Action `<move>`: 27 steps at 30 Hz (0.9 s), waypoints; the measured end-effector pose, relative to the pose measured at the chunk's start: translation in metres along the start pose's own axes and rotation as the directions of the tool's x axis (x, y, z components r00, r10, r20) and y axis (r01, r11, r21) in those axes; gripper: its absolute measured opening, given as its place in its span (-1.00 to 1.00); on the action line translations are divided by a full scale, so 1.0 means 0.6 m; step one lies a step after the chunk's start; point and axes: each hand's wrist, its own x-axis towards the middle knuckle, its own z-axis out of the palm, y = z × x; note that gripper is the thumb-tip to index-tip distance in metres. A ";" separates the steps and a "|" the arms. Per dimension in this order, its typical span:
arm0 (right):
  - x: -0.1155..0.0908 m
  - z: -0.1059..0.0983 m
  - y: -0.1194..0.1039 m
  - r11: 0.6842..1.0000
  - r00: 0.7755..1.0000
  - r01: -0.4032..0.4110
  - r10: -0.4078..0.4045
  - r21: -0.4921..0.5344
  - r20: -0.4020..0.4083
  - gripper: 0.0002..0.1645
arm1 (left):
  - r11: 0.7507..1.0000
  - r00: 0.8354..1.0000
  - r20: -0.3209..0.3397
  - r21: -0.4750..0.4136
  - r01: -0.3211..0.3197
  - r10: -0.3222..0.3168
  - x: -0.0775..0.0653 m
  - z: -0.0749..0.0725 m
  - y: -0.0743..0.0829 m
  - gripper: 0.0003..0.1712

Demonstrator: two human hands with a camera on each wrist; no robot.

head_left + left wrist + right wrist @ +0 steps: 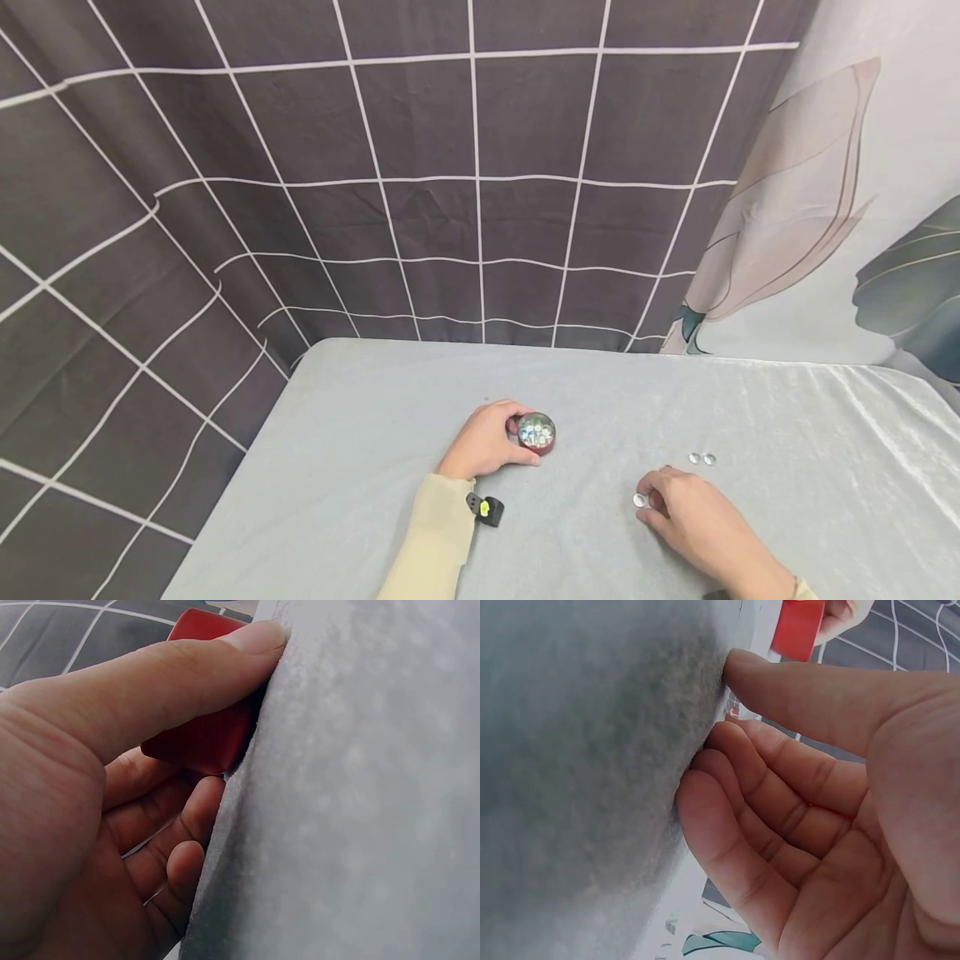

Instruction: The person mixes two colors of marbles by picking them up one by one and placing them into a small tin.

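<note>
My left hand [487, 437] grips a small round red container [214, 739] from its left side, thumb in front and fingers behind, as it stands on the cloth. Clear, shiny pieces [536, 432] fill its top in the head view. To the right, my right hand [701, 521] is low against the cloth, pinching a clear round glass bead [640, 500] between thumb and index finger. In the right wrist view the other fingers [720, 825] curl with their tips on the cloth. Two similar glass beads [701, 458] lie side by side just beyond the right hand.
A pale grey velvety cloth [360, 417] covers the table. Dark curtains with a white grid [427, 217] hang behind and at the left. A light curtain with a leaf print [810, 192] hangs at the back right. A black wrist strap device [490, 510] sits on the left sleeve.
</note>
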 end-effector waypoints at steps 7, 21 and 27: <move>0.001 0.000 -0.002 1.000 1.000 0.001 -0.001 -0.013 0.001 -0.74 | 1.000 1.000 -0.003 0.002 -0.004 0.004 -0.001 -0.001 0.001 -0.32; 0.001 0.001 -0.003 1.000 1.000 -0.009 0.009 -0.024 0.012 -0.75 | 1.000 1.000 -0.001 -0.002 -0.007 0.007 -0.001 -0.001 0.001 -0.31; 0.001 0.001 -0.004 0.999 1.000 -0.001 0.001 -0.033 0.000 -0.76 | 1.000 1.000 -0.002 -0.003 -0.007 0.007 -0.001 -0.001 0.001 -0.33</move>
